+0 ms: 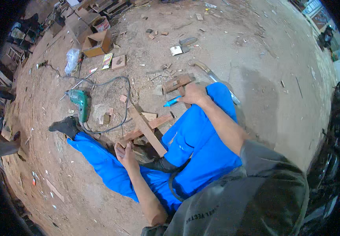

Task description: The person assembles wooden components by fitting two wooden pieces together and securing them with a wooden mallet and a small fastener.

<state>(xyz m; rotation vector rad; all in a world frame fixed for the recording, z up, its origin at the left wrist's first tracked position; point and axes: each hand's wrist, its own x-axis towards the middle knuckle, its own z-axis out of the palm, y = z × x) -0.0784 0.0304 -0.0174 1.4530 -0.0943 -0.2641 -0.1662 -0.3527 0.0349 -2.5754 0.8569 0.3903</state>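
Observation:
I sit on a dusty floor in blue trousers. My left hand [125, 152] grips the near end of a reddish wooden slat [148, 126] that crosses under a second, paler slat [147, 131], forming a cross between my legs. My right hand [193, 94] reaches over my right knee, holding a blue pen [172, 102] and touching the handle of a wooden mallet [177, 83] that lies on the floor.
A green electric drill [79, 103] with its grey cable lies left of the slats. A saw [211, 76] lies beyond my right knee. Cardboard boxes [97, 43], a plastic bag [72, 59] and wood offcuts scatter the far floor. A motorbike [337, 141] stands at right.

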